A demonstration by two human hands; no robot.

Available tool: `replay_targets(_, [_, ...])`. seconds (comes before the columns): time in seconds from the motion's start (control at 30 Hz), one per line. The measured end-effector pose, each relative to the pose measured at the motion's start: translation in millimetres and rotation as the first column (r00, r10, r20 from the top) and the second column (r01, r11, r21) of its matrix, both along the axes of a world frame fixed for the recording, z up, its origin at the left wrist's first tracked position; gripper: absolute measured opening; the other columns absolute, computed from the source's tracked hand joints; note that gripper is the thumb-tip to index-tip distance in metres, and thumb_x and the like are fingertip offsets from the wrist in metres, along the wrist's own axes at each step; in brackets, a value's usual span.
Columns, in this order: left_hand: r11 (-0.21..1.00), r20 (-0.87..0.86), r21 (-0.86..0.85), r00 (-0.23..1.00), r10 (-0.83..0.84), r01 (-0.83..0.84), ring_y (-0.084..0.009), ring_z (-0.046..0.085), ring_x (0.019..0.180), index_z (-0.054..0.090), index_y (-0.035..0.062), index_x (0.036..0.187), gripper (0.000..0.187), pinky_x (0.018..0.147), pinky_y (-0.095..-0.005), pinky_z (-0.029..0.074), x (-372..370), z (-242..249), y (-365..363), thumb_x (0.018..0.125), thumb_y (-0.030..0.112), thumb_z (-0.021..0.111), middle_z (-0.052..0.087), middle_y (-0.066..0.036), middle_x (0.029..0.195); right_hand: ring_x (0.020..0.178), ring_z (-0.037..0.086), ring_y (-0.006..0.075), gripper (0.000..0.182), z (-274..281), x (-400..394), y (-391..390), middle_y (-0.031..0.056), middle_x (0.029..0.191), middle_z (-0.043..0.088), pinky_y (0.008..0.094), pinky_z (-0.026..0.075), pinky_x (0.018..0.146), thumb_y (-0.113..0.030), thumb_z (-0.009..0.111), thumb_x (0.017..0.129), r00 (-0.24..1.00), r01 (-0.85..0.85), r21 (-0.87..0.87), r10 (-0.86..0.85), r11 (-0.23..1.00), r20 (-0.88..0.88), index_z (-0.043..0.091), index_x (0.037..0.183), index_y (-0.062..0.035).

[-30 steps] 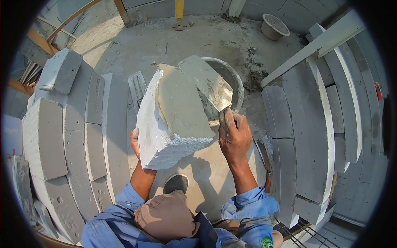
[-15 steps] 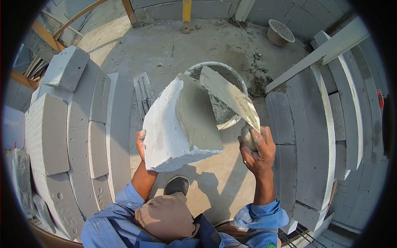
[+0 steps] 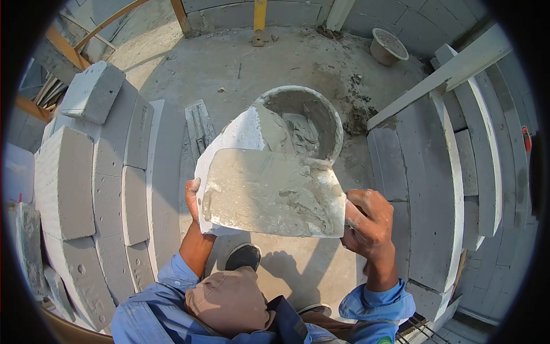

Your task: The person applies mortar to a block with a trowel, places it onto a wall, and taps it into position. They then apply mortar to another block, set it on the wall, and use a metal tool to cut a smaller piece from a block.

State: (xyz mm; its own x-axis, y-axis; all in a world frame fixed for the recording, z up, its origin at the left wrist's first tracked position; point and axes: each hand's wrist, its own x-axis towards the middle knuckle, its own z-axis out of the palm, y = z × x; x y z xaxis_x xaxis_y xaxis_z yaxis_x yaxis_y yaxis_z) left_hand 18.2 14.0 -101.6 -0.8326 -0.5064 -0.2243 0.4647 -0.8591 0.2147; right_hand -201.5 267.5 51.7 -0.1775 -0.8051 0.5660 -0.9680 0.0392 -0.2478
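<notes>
One block (image 3: 238, 135) is up off the floor (image 3: 286, 255) in front of us, our L hand (image 3: 193, 200) at its L side, thumb showing, other fingers hidden. Our R hand (image 3: 372, 223) has fingers curled round the handle end of a mortar-smeared trowel (image 3: 275, 195), covering the block's near part. Bucket w/ mortar (image 3: 338, 123) sits beyond.

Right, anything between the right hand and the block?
Yes: the broad trowel in the right hand extends across the near part of the block. Nothing visible separates the left hand from it.
</notes>
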Motion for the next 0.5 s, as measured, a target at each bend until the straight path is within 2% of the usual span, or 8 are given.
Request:
replay_targets(0.03, [1.0,0.02,-0.017,1.0,0.019,-0.019,-0.0399,0.059,0.129,0.038,0.0018,0.154,0.079,0.11,-0.0549,0.049,-0.3,1.1,-2.0,0.084,0.032,0.058,0.053,-0.024,0.147,0.07,0.063,0.0199,0.06,0.7,0.5,4.7,0.006,0.095,0.068,0.0324,0.044,0.057,-0.003,0.083,0.059,0.998,0.03,-0.018,-0.029,0.999,0.049,0.074,0.117,-0.0143])
replay_targets(0.07, [0.998,-0.003,0.062,1.0,0.03,-0.029,-0.039,0.061,0.127,0.038,-0.0004,0.154,0.081,0.107,-0.0525,0.052,-1.8,2.7,-7.1,0.082,0.031,0.059,0.054,-0.025,0.147,0.071,0.064,0.022,0.057,-2.5,-2.3,8.3,0.0085,0.094,0.067,0.0339,0.048,0.06,-0.001,0.083,0.061,0.996,0.062,-0.057,-0.058,0.996,0.07,0.074,0.117,-0.0093])
replay_targets(0.1, [0.997,-0.004,0.066,0.999,0.038,-0.037,-0.039,0.061,0.127,0.038,-0.0004,0.154,0.081,0.107,-0.0525,0.052,-1.8,8.5,-8.7,0.082,0.031,0.059,0.054,-0.025,0.147,0.071,0.064,0.022,0.057,-1.7,-3.5,11.7,0.0085,0.094,0.067,0.0339,0.048,0.06,-0.001,0.083,0.061,0.996,0.054,-0.054,-0.05,0.997,0.069,0.074,0.117,-0.0093])
replay_targets(0.17, [0.999,-0.023,-0.031,0.999,0.033,-0.034,-0.0382,0.063,0.124,0.038,-0.0012,0.153,0.082,0.103,-0.0506,0.055,-1.2,18.0,-10.9,0.081,0.029,0.06,0.055,-0.025,0.145,0.074,0.066,0.0252,0.056,0.6,-6.9,17.1,0.012,0.094,0.066,0.0351,0.052,0.065,0.001,0.081,0.064,0.945,0.177,0.035,-0.18,0.984,0.272,0.071,0.119,-0.0035])
replay_targets(0.23, [0.997,0.004,-0.018,0.997,0.077,-0.077,-0.0382,0.065,0.122,0.038,-0.0018,0.153,0.082,0.101,-0.0493,0.057,0.8,17.4,-12.1,0.081,0.03,0.06,0.055,-0.026,0.144,0.076,0.067,0.0272,0.056,-2.8,-14.5,17.6,0.0138,0.095,0.066,0.0343,0.054,0.068,0.001,0.079,0.067,0.939,0.15,0.054,-0.159,0.987,0.305,0.069,0.123,-0.0005])
replay_targets(0.3, [0.987,0.035,-0.137,0.996,0.088,-0.082,-0.0362,0.062,0.125,0.04,-0.0005,0.152,0.08,0.106,-0.0477,0.052,-0.4,20.7,-13.9,0.083,0.035,0.061,0.054,-0.022,0.146,0.077,0.068,0.027,0.054,-3.2,-17.6,16.0,0.0138,0.096,0.066,0.0327,0.053,0.067,-0.001,0.079,0.071,0.887,0.173,0.172,-0.229,0.97,0.401,0.069,0.124,-0.0013])
replay_targets(0.43, [0.975,0.143,-0.135,0.971,0.193,-0.174,-0.0372,0.066,0.118,0.04,-0.0016,0.151,0.082,0.098,-0.0467,0.057,-10.8,42.7,-16.3,0.08,0.032,0.061,0.058,-0.024,0.141,0.078,0.068,0.0276,0.052,-4.9,-17.7,8.4,0.0141,0.096,0.066,0.0341,0.054,0.068,-0.002,0.08,0.074,0.906,0.141,0.156,-0.191,0.978,0.377,0.069,0.125,-0.0026])
replay_targets(0.5, [0.925,0.213,-0.301,0.93,0.3,-0.23,-0.0365,0.066,0.118,0.041,-0.0027,0.15,0.082,0.097,-0.0456,0.057,-19.8,56.2,-18.4,0.08,0.035,0.061,0.059,-0.024,0.138,0.078,0.069,0.0285,0.051,-6.8,-10.1,4.8,0.0146,0.097,0.066,0.0349,0.055,0.069,-0.002,0.08,0.075,0.898,0.192,0.15,-0.235,0.97,0.372,0.068,0.125,-0.0023])
